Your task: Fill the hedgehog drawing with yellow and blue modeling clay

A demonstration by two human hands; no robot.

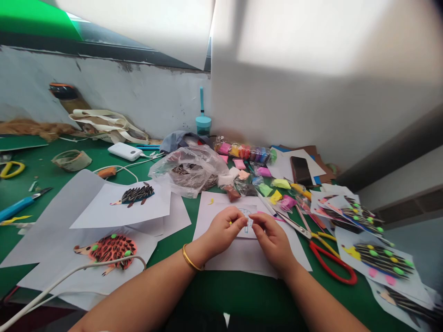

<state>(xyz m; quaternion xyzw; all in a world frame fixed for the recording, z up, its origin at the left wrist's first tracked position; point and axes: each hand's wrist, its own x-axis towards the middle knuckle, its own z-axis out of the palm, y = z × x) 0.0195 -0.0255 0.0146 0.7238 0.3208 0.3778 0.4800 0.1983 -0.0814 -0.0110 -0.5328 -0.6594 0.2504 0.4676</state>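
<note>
My left hand (223,233), with a gold bangle on the wrist, is curled in a pinch over white paper. A small bit of yellow modelling clay (230,223) shows in the curl of its fingers. Close beside it, my right hand (272,237) has thumb and forefinger bent together; whatever lies at their tips is too small to make out. Beneath both hands is a small sheet with a blue line drawing (246,216), partly hidden by the fingers. It rests on larger white paper (221,260). A yellow clay scrap (211,201) lies on that paper's upper left.
Red-handled scissors (332,263) lie at right, near finished hedgehog pictures (384,258). Left are two more hedgehog pictures (112,251) and a white cable (69,279). Behind sit a plastic bag of seeds (190,170), several clay packets (265,189) and a phone (301,170).
</note>
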